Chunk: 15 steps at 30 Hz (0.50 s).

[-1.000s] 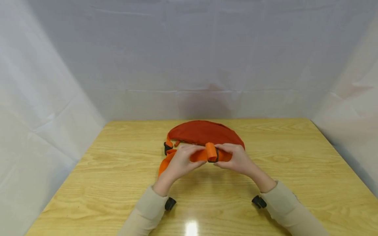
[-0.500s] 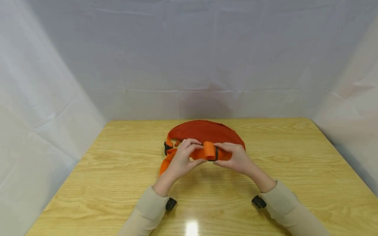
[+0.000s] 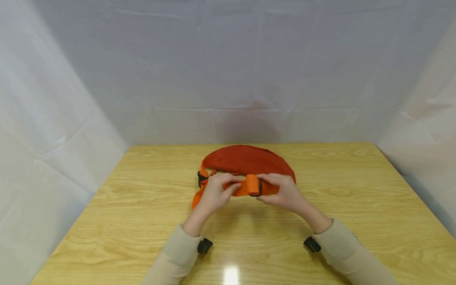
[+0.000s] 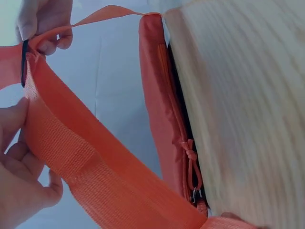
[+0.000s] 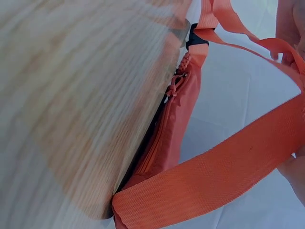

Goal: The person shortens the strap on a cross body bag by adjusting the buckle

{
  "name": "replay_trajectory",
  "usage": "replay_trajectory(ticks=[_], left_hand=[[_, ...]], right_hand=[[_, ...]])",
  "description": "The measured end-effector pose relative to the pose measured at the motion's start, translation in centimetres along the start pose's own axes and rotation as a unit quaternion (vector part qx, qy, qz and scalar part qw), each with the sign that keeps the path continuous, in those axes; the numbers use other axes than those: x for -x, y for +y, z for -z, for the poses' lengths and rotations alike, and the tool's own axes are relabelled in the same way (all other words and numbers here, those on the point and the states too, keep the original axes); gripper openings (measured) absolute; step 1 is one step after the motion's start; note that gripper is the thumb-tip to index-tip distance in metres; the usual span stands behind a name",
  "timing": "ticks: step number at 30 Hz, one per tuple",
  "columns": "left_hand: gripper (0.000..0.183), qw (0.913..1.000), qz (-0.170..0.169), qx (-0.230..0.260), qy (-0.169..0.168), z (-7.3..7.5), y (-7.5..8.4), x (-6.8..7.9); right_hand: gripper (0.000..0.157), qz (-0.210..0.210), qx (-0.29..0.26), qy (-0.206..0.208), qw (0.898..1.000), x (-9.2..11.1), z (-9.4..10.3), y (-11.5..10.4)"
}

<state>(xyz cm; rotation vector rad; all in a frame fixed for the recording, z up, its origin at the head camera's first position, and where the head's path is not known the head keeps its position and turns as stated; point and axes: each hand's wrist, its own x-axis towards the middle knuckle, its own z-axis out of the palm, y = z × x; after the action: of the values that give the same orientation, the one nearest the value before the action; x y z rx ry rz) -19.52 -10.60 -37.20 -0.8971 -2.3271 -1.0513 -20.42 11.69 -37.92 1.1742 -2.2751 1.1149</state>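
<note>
A red waist bag lies on the table behind my hands, its orange webbing strap lifted off the tabletop. My left hand pinches the strap between thumb and fingertips, left of a short upstanding loop. Just right of that loop is a black strap slider. My right hand grips the strap at the slider with thumb and fingers. In the right wrist view a black buckle joins the strap to the bag's end. The right palm is largely out of that view.
The bag rests on a wooden table, near its back edge. Corded zipper pulls hang along the bag's side. Pale sheeting rises behind and on both sides. A black wrist camera sits by the right cuff, another by the left.
My left hand's thumb and fingers have come together on the strap, and the hand has shifted slightly left. The loop stands a little lower. My right hand stays almost in place.
</note>
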Motion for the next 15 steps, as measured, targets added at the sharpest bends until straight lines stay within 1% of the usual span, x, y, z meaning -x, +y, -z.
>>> replay_trajectory(ticks=[3, 7, 9, 15], left_hand=[[0.013, 0.9993, 0.035, 0.014, -0.006, 0.5, 0.1, 0.1], [0.012, 0.9964, 0.082, 0.018, -0.012, 1.3, -0.2, 0.4], [0.012, 0.9953, 0.093, 0.018, -0.016, 1.7, -0.5, 0.5], [0.012, 0.9931, 0.112, 0.029, -0.023, 3.1, -1.2, 0.9]], right_hand=[[0.051, 0.008, 0.004, 0.013, 1.000, 0.1, 0.0, 0.0], [0.052, 0.009, -0.002, 0.032, 0.999, 0.2, 0.1, 0.0], [0.051, 0.011, -0.008, 0.034, 0.999, 0.2, 0.1, 0.1], [0.051, 0.025, -0.019, 0.034, 0.999, 0.1, 0.2, 0.3]])
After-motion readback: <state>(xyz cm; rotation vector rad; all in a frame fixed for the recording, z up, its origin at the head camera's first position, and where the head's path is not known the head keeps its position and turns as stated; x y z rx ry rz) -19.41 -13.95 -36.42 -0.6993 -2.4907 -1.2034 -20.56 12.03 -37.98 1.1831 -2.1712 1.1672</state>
